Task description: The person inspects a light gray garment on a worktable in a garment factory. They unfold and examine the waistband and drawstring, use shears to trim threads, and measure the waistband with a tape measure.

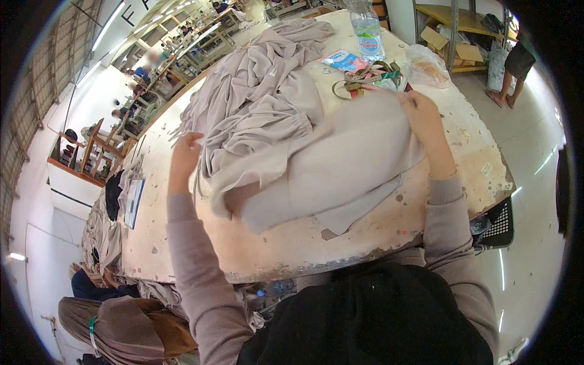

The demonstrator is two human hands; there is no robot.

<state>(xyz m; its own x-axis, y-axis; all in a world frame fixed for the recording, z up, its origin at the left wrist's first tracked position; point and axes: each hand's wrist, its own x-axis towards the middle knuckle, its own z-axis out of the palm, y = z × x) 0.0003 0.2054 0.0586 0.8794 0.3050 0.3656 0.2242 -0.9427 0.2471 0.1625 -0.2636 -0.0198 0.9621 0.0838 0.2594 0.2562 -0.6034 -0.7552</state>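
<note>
A light grey-beige garment [347, 164] is spread across the near middle of the table, blurred by motion. My right hand [423, 115] is closed on its upper right edge, lifting that side. My left hand [186, 155] is at the left edge of a heap of same-coloured garments [261, 79]; its fingers are loosely bent and a little apart, with nothing visible between them. The garment's left end, with a dark opening, lies to the right of my left wrist. Beneath its lower right side a flat piece of the same cloth [359, 207] rests on the worn table [292, 255].
Beyond my right hand are a tape measure [347, 91], a blue-and-pink packet [345, 61], a large plastic bottle [366, 36] and a clear plastic bag [427, 66]. A clipboard [134, 204] lies at the left edge. A person in a brown head covering [115, 328] is at lower left.
</note>
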